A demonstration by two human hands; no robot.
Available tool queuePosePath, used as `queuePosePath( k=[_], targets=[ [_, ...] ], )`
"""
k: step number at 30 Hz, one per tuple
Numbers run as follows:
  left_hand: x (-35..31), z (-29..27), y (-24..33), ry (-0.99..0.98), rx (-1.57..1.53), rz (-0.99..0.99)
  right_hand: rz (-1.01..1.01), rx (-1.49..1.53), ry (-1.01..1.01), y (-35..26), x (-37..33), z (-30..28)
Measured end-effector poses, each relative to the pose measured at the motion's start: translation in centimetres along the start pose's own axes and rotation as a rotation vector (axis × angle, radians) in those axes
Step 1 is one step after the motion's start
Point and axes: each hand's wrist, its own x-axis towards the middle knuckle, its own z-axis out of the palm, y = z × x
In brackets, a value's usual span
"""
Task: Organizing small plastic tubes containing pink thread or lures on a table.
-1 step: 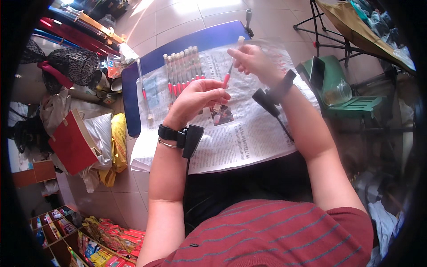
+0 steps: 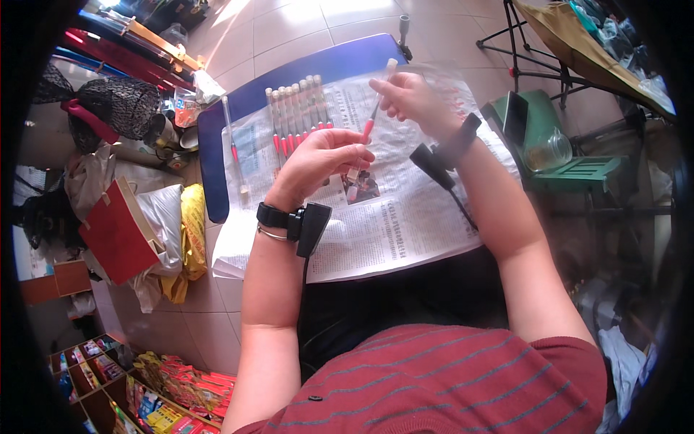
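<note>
Between my hands, a slim clear tube [image 2: 369, 129] with a pale cap and a red thin-stemmed piece inside slants up to the right. My left hand [image 2: 311, 163] is closed around its lower part, thumb against the fingers. Near the capped end, my right hand [image 2: 410, 101] pinches it between thumb and fingers. Beyond my left hand, several similar capped tubes [image 2: 295, 116] with red pieces lie side by side on newspaper [image 2: 347, 249], their lower ends partly hidden by that hand. One more tube [image 2: 233, 148] lies apart at the left edge of the paper.
The newspaper covers most of a blue table [image 2: 289, 58]. Left of it stand bags, a red board [image 2: 119, 231] and a yellow bag [image 2: 193, 231]. To the right, a green chair [image 2: 578, 172] bears a clear jar [image 2: 549, 152] and a dark flat device [image 2: 515, 118]. Black cords hang from both wrist straps.
</note>
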Motion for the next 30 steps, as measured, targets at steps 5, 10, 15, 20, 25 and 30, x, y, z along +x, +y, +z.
queuePosePath(
  k=[5,10,15,20,25,30],
  targets=[
    [0.1,-0.1,-0.1,-0.006,-0.009,-0.016,0.006,-0.038,0.021,0.1,0.0,0.0],
    [-0.4,-0.5,0.2,-0.027,0.078,-0.014,-0.012,0.051,0.082,0.0,0.2,-0.6],
    [-0.8,-0.5,0.4,-0.041,0.067,-0.036,-0.016,0.177,0.168,0.3,0.8,-1.6],
    [-0.7,-0.5,0.4,-0.038,0.061,-0.039,-0.024,0.153,0.157,0.1,0.3,-1.4],
    [-0.5,-0.6,0.3,-0.039,0.045,-0.04,-0.022,0.006,0.081,-1.0,-0.8,0.0],
    [-0.3,-0.5,0.1,0.048,0.021,-0.017,-0.05,-0.089,-0.124,-1.4,-1.4,1.2]
  ],
)
